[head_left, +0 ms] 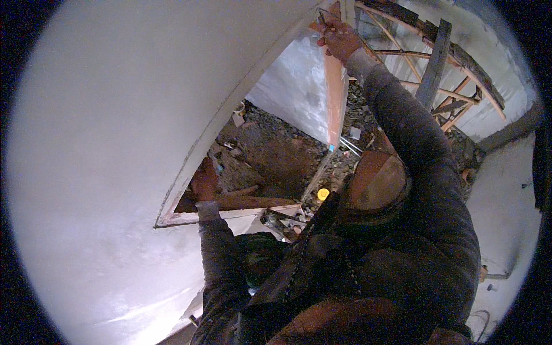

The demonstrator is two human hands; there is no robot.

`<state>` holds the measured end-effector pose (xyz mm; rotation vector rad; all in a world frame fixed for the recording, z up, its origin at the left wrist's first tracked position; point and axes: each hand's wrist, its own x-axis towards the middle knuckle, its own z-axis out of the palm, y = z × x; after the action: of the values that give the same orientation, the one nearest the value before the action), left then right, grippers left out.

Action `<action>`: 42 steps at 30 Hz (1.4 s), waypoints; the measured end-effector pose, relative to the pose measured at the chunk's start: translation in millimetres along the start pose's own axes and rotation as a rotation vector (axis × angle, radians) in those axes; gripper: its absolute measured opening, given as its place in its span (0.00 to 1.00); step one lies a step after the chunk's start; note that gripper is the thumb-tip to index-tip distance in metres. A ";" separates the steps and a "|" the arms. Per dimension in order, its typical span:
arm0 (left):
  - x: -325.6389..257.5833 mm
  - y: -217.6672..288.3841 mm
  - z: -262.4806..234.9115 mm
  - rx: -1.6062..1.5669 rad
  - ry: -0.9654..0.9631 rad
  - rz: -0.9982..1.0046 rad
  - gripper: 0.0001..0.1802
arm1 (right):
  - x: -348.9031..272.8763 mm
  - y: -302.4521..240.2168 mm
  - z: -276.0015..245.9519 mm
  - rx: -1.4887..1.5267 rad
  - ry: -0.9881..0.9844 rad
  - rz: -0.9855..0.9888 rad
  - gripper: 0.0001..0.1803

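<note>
My right hand (340,41) is raised at the top of an opening, its fingers closed around a small, thin, grey tool (322,16) whose exact kind is too small to tell. It is beside the upper end of an orange-brown wooden strip (333,80) that borders a pale panel (293,86). Lower down, my left hand (205,181) reaches over the wooden frame (244,203) at the bottom left corner of the opening. Shadow hides most of its fingers, so I cannot tell whether they grip the edge. A smooth white wall (109,115) surrounds that corner.
A curved wooden framework (454,57) with a dark plank (435,63) leans at the upper right. Rubble and dirt (276,149) cover the ground beyond the opening. A yellow round object (323,194) lies near the middle, and a pale wall (503,213) stands on the right.
</note>
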<state>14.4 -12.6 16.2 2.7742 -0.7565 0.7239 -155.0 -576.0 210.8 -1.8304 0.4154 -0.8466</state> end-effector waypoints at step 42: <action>-1.2 49.1 -17.3 0.602 0.010 0.293 0.28 | 2.6 -11.9 2.6 -1.192 0.157 -0.310 0.17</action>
<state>-19.0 -49.1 32.5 3.2067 -1.1142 1.1885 -152.5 -571.1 221.9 -2.9832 0.8709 -1.0556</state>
